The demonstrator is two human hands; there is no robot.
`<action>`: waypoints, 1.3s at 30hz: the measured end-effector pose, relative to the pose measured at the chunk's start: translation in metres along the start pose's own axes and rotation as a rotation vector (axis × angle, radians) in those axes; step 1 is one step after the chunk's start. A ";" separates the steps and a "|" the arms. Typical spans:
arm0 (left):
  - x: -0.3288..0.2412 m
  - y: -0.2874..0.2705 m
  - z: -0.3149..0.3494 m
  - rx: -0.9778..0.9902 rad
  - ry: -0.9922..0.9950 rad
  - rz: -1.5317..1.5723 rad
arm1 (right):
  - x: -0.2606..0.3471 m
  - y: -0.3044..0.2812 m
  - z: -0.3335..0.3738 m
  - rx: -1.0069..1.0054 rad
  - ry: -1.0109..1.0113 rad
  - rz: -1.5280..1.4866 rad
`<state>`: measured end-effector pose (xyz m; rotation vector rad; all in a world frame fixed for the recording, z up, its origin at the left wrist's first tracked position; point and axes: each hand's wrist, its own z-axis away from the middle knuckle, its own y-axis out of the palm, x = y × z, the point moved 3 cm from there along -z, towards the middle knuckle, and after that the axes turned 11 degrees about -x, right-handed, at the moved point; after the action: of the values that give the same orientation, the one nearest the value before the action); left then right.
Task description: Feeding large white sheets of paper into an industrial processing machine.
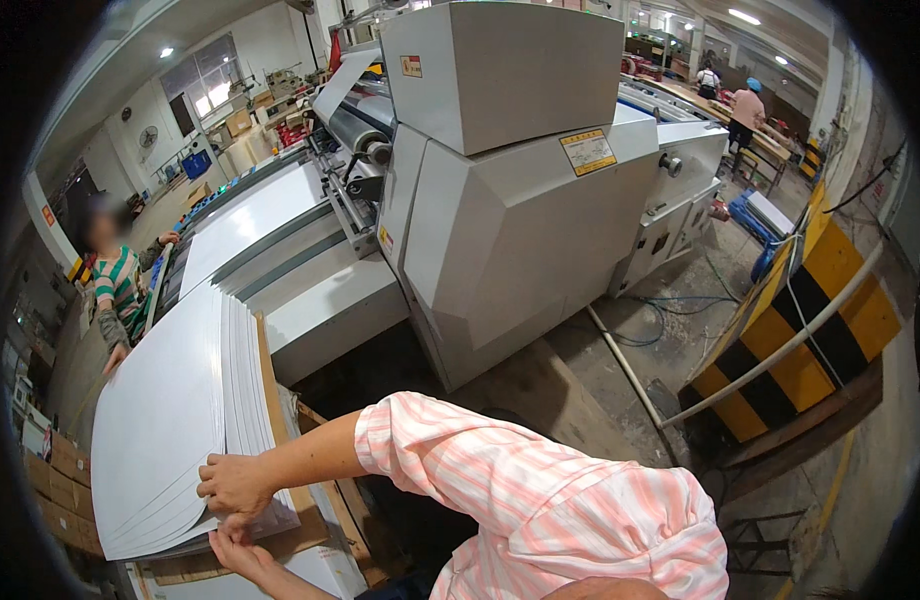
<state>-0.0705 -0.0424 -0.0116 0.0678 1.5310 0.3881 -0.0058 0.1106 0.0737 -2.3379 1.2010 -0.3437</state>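
Striped sleeve (540, 470) lay nearest; right hand (237, 486) and left hand (242, 554) sat close together, grip unclear, at the paper (165, 410); uneven lifting risked creases.

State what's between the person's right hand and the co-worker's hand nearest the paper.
Top of the white paper stack, between right hand and co-worker's hand; head view.

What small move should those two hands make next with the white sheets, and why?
Probably a gentle nudge to bring the edges of the white sheets closer into line. The right hand and left hand are both at the stack's near corner, and the edges along that side look fanned out rather than flush, so a light push seems sensible.
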 end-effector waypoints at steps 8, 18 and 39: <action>-0.023 0.005 0.026 0.092 0.246 -0.081 | -0.014 0.016 -0.003 0.061 -0.021 0.121; -0.036 0.016 0.055 0.362 0.947 -1.166 | -0.037 0.012 -0.061 -0.371 0.732 -0.466; -0.052 0.026 0.063 0.093 0.776 -0.894 | -0.029 0.026 -0.004 0.200 0.063 -0.075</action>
<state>-0.0139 -0.0211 0.0489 -0.7514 2.1416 -0.4319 -0.0420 0.1201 0.0631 -2.2163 1.0567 -0.5423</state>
